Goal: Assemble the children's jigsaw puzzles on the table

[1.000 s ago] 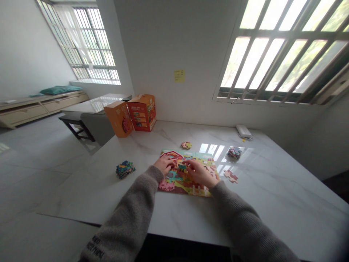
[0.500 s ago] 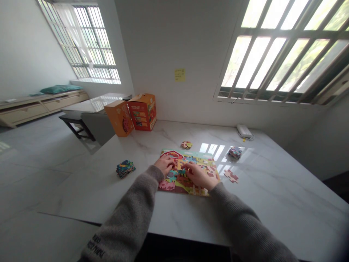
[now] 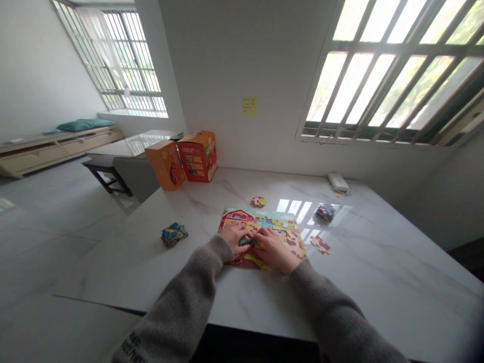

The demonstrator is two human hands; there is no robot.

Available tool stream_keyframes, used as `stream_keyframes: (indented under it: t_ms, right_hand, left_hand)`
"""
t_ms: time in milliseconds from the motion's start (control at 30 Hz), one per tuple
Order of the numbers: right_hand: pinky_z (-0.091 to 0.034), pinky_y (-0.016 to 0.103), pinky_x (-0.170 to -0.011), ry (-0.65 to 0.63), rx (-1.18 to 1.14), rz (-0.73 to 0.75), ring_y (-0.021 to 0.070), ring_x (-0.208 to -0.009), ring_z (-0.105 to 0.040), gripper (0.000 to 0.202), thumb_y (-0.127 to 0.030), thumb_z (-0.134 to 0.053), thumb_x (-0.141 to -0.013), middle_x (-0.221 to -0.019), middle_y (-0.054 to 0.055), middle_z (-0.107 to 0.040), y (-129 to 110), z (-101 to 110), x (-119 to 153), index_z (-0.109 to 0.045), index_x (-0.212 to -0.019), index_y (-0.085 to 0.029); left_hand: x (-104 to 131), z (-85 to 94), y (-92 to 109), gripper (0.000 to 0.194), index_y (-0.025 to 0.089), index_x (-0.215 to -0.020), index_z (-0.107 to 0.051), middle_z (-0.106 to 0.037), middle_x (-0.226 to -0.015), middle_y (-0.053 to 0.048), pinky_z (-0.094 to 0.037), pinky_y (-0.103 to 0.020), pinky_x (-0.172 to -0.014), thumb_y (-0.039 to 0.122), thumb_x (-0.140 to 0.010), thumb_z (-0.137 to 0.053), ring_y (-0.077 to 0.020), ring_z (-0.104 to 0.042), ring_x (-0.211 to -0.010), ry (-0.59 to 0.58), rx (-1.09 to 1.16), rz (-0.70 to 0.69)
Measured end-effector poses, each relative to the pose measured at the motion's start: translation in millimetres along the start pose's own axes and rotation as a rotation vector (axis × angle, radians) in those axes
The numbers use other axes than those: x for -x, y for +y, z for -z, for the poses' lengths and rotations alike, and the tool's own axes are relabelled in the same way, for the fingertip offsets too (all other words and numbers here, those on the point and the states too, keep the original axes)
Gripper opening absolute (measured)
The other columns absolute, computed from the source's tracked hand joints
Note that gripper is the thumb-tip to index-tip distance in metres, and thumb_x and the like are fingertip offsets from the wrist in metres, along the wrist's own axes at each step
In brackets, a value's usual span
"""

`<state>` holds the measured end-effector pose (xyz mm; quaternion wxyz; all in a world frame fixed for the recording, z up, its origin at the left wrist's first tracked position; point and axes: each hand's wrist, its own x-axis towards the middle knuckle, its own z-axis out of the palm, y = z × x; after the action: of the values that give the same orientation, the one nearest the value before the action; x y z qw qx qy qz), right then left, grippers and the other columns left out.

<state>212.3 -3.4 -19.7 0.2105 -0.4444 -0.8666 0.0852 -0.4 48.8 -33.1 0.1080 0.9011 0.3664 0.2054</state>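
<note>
A colourful jigsaw puzzle (image 3: 294, 241) with a red barn at its upper left lies flat on the white table, partly hidden under both hands. My left hand (image 3: 235, 237) rests on its left half, fingers stretched over the pieces. My right hand (image 3: 275, 249) bends over the middle, its thumb and fingertips together on a small dark-green puzzle piece (image 3: 245, 242). The fingertips of both hands nearly meet there and cover most of that piece. Right of the puzzle lies a loose pink-and-brown piece (image 3: 320, 244). A small pile of pieces (image 3: 259, 201) sits just behind the puzzle.
One stack of puzzle pieces (image 3: 174, 234) stands on the left, another stack (image 3: 325, 212) at the back right. Two orange boxes, a plain-sided one (image 3: 165, 164) and a printed one (image 3: 204, 156), stand at the back left. A white device (image 3: 338, 182) with a cable lies near the wall.
My left hand has moved right and slightly down, toward the puzzle's middle. The right hand has lowered onto the puzzle with the small dark-green piece. The fingertips are now closer together.
</note>
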Motion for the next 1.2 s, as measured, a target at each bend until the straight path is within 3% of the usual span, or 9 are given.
stream_keyframes:
  t_ms: [200,400,533,800,1033,1200]
  right_hand:
    - [-0.047,0.037,-0.091,0.014,0.018,-0.009,0.0244,-0.102,-0.053,0.018,-0.030,-0.068,-0.089,-0.110,0.008,-0.059,1.5,-3.3,3.2,-0.064,-0.105,-0.024]
    - [-0.046,0.036,-0.090,0.029,-0.034,0.025,0.0228,-0.099,-0.055,0.015,-0.030,-0.063,-0.093,-0.106,0.007,-0.062,6.9,4.0,-0.3,-0.065,-0.106,-0.024]
    - [-0.044,0.036,-0.090,0.112,-0.018,-0.009,0.0221,-0.098,-0.056,0.017,-0.026,-0.055,-0.096,-0.103,0.008,-0.065,34.7,14.1,-29.6,-0.065,-0.109,-0.021]
    - [-0.043,0.035,-0.095,0.167,0.095,-0.219,0.0229,-0.106,-0.057,0.024,-0.017,-0.056,-0.092,-0.117,0.013,-0.065,103.3,11.6,-105.6,-0.065,-0.115,-0.014]
    - [-0.043,0.028,-0.090,0.105,0.118,-0.265,0.0198,-0.101,-0.058,0.021,-0.010,-0.061,-0.085,-0.106,0.009,-0.063,118.5,-1.6,-126.9,-0.069,-0.103,-0.017]
    - [-0.045,0.029,-0.084,0.109,0.141,-0.270,0.0230,-0.099,-0.058,0.031,-0.020,-0.068,-0.081,-0.107,0.012,-0.061,115.8,11.0,-126.2,-0.064,-0.111,-0.017]
  left_hand:
    - [2.5,-2.0,0.4,0.032,0.023,-0.102,-0.071,-0.064,-0.108,-0.007,-0.044,-0.041,-0.099,0.035,-0.074,-0.077,-0.0283,-0.054,-0.108,-0.059,-0.002,0.011]
    - [0.9,-2.3,-1.6,0.014,0.020,-0.092,-0.072,-0.065,-0.101,-0.008,-0.046,-0.040,-0.096,0.028,-0.082,-0.068,-0.0260,-0.057,-0.103,0.045,0.039,-0.017]
    - [-1.9,5.6,-1.3,0.015,0.019,-0.093,-0.071,-0.067,-0.096,-0.008,-0.047,-0.039,-0.092,0.021,-0.086,-0.058,-0.0236,-0.059,-0.097,0.192,0.066,0.016]
    - [-2.9,12.2,-12.0,0.013,0.020,-0.089,-0.071,-0.073,-0.096,-0.006,-0.044,-0.035,-0.086,0.019,-0.086,-0.058,-0.0223,-0.063,-0.095,0.256,-0.032,0.303]
    - [-3.2,18.8,-17.7,0.014,0.019,-0.090,-0.071,-0.072,-0.090,-0.004,-0.044,-0.026,-0.075,0.018,-0.088,-0.057,-0.0153,-0.063,-0.079,0.315,0.031,0.439]
    - [-3.7,19.5,-20.2,0.015,0.018,-0.089,-0.071,-0.072,-0.088,-0.004,-0.044,-0.025,-0.073,0.017,-0.087,-0.056,-0.0142,-0.061,-0.074,0.372,0.069,0.464]
